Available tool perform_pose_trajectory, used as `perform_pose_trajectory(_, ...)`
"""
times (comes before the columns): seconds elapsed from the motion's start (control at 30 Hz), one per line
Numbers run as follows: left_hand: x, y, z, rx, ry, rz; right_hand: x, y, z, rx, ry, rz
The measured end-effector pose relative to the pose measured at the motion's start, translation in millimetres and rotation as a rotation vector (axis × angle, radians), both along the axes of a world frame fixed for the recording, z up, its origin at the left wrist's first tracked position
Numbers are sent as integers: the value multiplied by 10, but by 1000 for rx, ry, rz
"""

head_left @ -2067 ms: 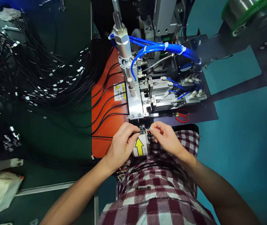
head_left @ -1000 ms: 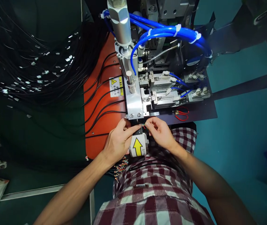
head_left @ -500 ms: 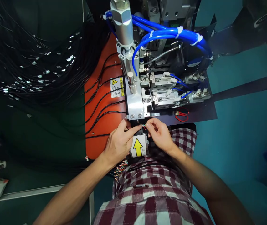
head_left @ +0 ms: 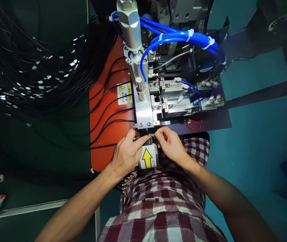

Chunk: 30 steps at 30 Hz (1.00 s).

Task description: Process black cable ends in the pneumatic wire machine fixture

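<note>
Thin coloured wires (head_left: 153, 135) fan out from a black cable end between my hands, just below the metal clamp block (head_left: 144, 117) of the machine. My left hand (head_left: 128, 149) lies to the left of them, its index finger stretched onto the wires' base and its thumb tucked behind. From the right, my right hand (head_left: 170, 143) pinches the wire tips between thumb and index finger, the other fingers curled. Below the fingertips sits a rounded part with a yellow arrow label (head_left: 147, 157). The left hand's lower fingers are hidden.
Several black cables (head_left: 108, 116) cross the orange plate (head_left: 103, 158) into the machine. Bundled cables with shiny ends (head_left: 44, 77) lie at left. Blue air hoses (head_left: 183, 35) arch over metal cylinders. Red-handled snips (head_left: 193, 123) rest at right. Stripped wire ends (head_left: 129, 181) lie by my lap.
Both hands stay at the wires, with only slight finger movement. The wires look a little more spread, and the whole view has shifted slightly.
</note>
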<state>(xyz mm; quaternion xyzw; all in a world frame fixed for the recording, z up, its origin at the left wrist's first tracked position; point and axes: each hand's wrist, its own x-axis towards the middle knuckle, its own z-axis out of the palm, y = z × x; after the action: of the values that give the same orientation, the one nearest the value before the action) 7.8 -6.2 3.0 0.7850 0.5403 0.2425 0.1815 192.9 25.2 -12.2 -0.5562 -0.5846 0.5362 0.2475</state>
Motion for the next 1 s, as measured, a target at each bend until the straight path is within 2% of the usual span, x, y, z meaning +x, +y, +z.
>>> perform_pose_trajectory(0.1, -1, -7, -16, 7, 12, 1, -4, -18, 6, 78, -31, 0)
perform_pose_trajectory(0.17, -2, -10, -26, 17, 21, 3, -11, -20, 2, 68, -6, -23)
perform_pose_trajectory(0.33, -1, -5, -26, 57, 52, -5, -35, 3, 33, -156, 117, -25)
perform_pose_trajectory(0.37, 1, -4, -24, 68, 59, -7, -41, 5, 50, -127, 76, -21)
perform_pose_trajectory(0.47, 8, -3, -25, 98, 83, -14, -57, -4, 92, 116, -123, -27)
perform_pose_trajectory(0.53, 10, -7, -35, 106, 86, -19, -53, -15, 93, 168, -160, -33)
perform_pose_trajectory(0.63, 6, -12, -53, 84, 56, -27, -14, -25, 60, -16, -10, -40)
perform_pose_trajectory(0.7, 3, -10, -58, 65, 38, -27, 17, -29, 43, -70, 51, -57)
perform_pose_trajectory(0.83, 5, 1, -42, 57, 38, -22, 13, -38, 51, 116, -47, -113)
perform_pose_trajectory(1.0, 17, 6, -18, 66, 35, -18, -55, -38, 46, 310, -116, -89)
